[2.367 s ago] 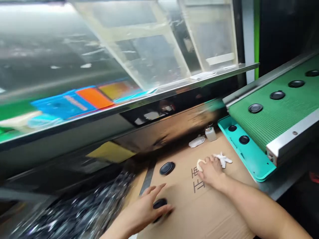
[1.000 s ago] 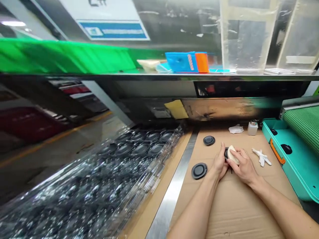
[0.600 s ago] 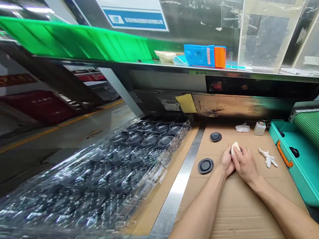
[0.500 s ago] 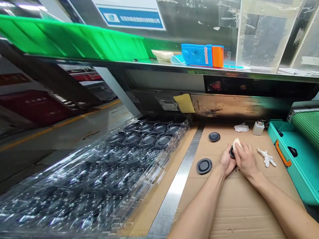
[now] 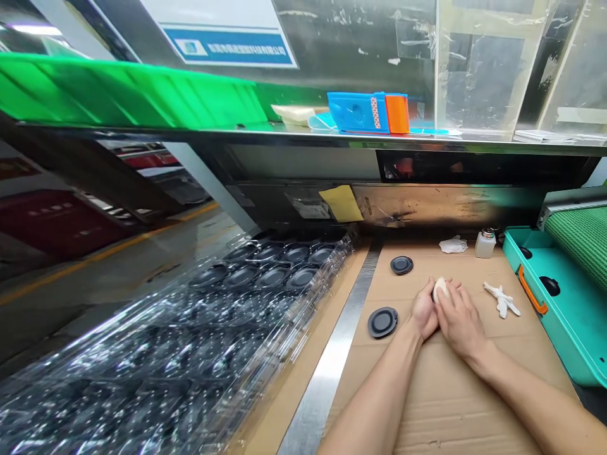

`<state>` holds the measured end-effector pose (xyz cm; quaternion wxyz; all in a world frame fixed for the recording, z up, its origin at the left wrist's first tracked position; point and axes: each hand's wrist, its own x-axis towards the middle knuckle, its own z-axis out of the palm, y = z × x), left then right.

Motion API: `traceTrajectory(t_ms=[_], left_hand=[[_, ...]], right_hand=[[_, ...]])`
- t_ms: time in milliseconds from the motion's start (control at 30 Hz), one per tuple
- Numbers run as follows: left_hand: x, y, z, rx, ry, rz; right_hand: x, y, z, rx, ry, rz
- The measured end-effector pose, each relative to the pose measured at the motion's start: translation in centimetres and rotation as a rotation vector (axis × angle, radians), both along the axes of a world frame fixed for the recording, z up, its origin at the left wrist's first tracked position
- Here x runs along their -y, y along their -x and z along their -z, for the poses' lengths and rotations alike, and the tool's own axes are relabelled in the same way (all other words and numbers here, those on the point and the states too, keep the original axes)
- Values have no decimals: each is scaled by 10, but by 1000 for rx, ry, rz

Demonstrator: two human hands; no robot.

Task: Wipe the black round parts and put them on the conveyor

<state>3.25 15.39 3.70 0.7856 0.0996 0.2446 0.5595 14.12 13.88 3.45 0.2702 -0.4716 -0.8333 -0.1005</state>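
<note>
Over the cardboard, my two hands are pressed together. My left hand is closed around a black round part, which is almost wholly hidden by the fingers. My right hand grips a cream-coloured pad and holds it against that part. To the left of my hands lie two black round lidded cases, one nearer and one farther. A crumpled white cloth scrap lies to the right of my right hand.
At left are clear plastic trays with black round parts. A small bottle and a white wipe stand at the back. A teal bin with black parts sits right, by a green conveyor belt. A metal shelf crosses above.
The view has shifted slightly, so the scene sits a little further left. The pad has turned in my right hand and covers more of the black part.
</note>
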Motion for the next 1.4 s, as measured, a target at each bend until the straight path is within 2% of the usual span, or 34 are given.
traceTrajectory(t_ms=[100, 233, 333, 400, 467, 600, 733, 833, 967, 1033, 1100, 1167, 1267, 1400], left_hand=[[0, 0, -1, -5, -31, -45], [1, 1, -2, 7, -17, 2], [0, 2, -1, -19, -42, -27], [-1, 2, 0, -15, -58, -31], [-1, 2, 0, 10, -69, -11], [-2, 1, 0, 24, -77, -31], [0, -1, -1, -49, -45, -40], [2, -3, -2, -83, -62, -48], [4, -3, -3, -105, -44, -39], [5, -3, -3, -109, -37, -8], [6, -3, -3, -104, -43, 8], [5, -3, -2, -107, -52, -1], [4, -5, 0, -116, -65, -41], [2, -4, 2, -35, -48, -4]], right_hand=[[3, 0, 0, -8, 30, 94], [4, -1, 0, 23, 4, -7], [-5, -7, -5, -72, 43, 41], [-11, -12, -9, -169, 83, 7], [-13, -16, -11, -283, 135, -41], [-8, -25, -17, -436, 290, -12], [-3, -29, -26, -395, 485, -108], [-5, -24, -31, -449, 510, -45], [-11, -22, -37, -494, 618, -155], [-14, -28, -41, -447, 720, -179], [-16, -38, -43, -360, 773, -140], [-16, -45, -43, -297, 716, -69], [-11, -40, -37, -270, 515, 72], [-3, -16, -28, -106, 398, 86]])
